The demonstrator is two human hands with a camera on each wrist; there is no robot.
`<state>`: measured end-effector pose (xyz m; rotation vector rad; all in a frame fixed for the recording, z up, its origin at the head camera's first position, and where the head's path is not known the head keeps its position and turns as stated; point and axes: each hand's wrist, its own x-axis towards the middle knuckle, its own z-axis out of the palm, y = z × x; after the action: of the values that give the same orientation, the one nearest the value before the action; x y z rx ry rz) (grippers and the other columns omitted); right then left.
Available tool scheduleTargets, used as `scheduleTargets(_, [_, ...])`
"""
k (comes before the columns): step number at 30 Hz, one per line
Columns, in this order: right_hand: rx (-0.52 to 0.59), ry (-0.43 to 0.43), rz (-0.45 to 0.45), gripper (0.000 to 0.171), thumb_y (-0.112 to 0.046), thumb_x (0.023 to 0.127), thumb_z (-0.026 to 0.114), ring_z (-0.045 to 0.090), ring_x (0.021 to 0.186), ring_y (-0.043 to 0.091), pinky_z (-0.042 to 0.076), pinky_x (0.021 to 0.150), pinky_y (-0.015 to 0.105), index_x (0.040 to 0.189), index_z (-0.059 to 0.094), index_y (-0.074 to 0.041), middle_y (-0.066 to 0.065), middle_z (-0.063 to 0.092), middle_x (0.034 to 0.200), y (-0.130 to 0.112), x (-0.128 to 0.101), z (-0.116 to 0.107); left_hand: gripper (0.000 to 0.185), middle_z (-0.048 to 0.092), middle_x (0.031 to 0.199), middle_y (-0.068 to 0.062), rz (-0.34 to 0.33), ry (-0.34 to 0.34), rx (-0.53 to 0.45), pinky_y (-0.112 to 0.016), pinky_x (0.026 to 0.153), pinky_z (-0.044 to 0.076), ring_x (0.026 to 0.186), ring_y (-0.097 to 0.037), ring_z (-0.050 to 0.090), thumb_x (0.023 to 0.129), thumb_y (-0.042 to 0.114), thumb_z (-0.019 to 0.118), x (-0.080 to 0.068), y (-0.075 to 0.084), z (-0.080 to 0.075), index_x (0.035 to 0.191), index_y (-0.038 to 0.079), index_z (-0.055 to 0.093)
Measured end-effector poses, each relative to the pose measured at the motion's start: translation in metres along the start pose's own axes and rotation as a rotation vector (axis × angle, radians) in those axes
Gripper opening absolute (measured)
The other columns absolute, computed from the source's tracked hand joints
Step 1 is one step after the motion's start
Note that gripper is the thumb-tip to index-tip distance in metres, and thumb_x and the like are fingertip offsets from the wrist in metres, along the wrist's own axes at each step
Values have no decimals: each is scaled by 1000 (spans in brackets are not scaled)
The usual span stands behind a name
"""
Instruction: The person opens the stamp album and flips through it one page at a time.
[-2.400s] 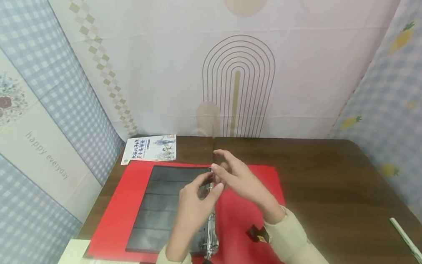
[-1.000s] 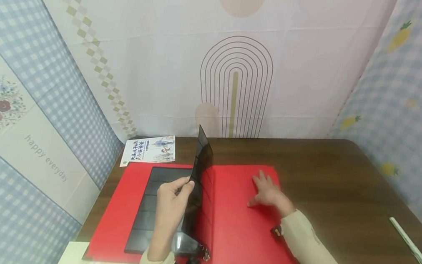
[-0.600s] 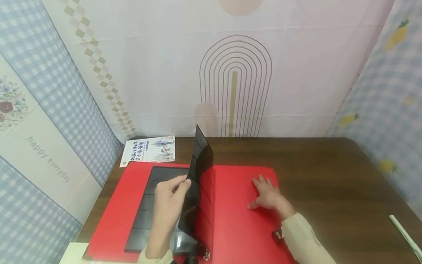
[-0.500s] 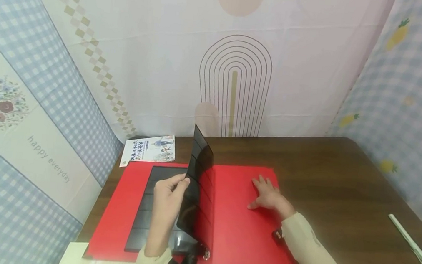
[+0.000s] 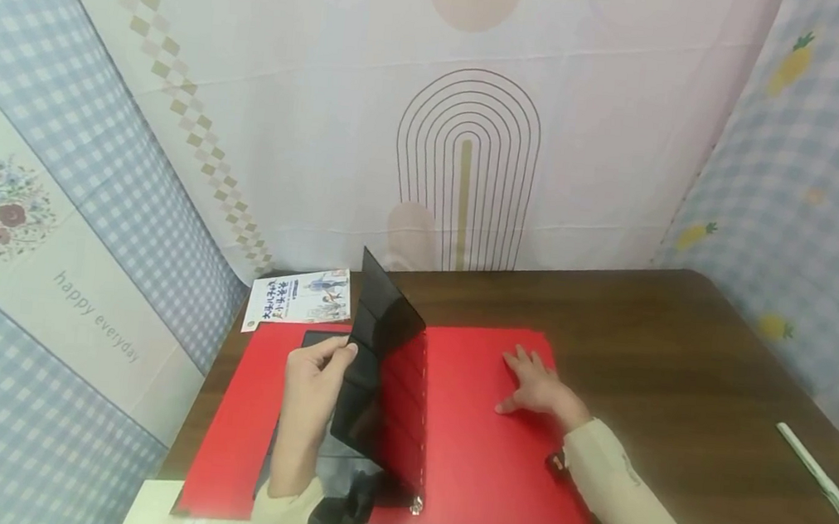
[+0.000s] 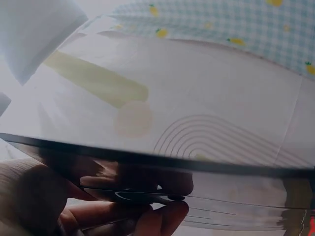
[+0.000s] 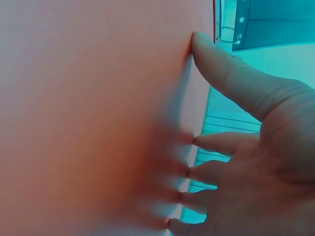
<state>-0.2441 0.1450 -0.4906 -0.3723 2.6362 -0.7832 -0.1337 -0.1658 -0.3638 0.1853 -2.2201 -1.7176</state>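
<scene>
A red ring binder (image 5: 476,475) lies spread out on the dark wooden table. In the head view, my left hand (image 5: 310,394) pinches the outer edge of a black pocket page (image 5: 385,317), which stands up from the binder and leans left. More of that glossy page (image 6: 231,201) shows in the left wrist view, along with the thumb and fingers at its edge. My right hand (image 5: 537,387) rests with fingers spread on the right cover. In the right wrist view its fingertips touch the cover. Another black page (image 5: 323,337) lies beneath, partly hidden by the left hand.
A printed card (image 5: 300,297) lies behind the binder at the left. Pale paper (image 5: 154,505) sticks out at the front left corner. A thin white strip (image 5: 823,480) lies at the far right of the brown table (image 5: 651,357). Patterned cloth hangs behind and at both sides.
Both hands were together at the rings earlier. The right hand has moved onto the right cover and stayed there. The left hand has drawn the page's edge leftward, and the page leans further left.
</scene>
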Motion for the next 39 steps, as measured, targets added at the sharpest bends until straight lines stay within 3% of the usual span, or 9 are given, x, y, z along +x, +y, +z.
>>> scheduleTargets(11, [-13,3,-17,97,-23,78,86,6,146,57,11,112,74,153,32,8,35,14,161,2,-1,2,21,74,103,-19,-1,36,23,-21,73,49,84,-12,58,94,2,65,-7,-9,-22,110,-8,75])
scheduleTargets(20, [-25,-2,-32,98,-24,79,86,7,146,57,12,113,74,153,31,9,36,14,160,2,1,2,28,68,120,-26,-90,37,29,-18,81,49,96,-12,60,97,4,62,-8,-23,-44,119,-13,68])
scheduleTargets(27, [-29,0,-49,98,-25,79,86,7,146,58,12,113,74,152,31,9,37,14,160,2,2,2,34,57,136,-29,-181,1,-25,-42,109,38,126,-30,49,100,4,57,-1,-35,-59,127,-17,60])
scheduleTargets(34, [-23,2,-64,98,-25,79,85,7,145,59,11,112,75,152,31,10,37,14,159,1,1,1,42,49,145,-29,-264,-34,-30,-48,112,36,134,-33,41,103,12,54,-1,-44,-72,136,-14,54])
scheduleTargets(39, [-13,-3,-65,98,-26,79,85,6,145,58,10,113,74,153,30,10,37,13,160,1,2,2,42,48,147,-28,-270,-41,2,-55,116,28,138,-36,38,104,12,53,-8,-47,-79,137,-13,53])
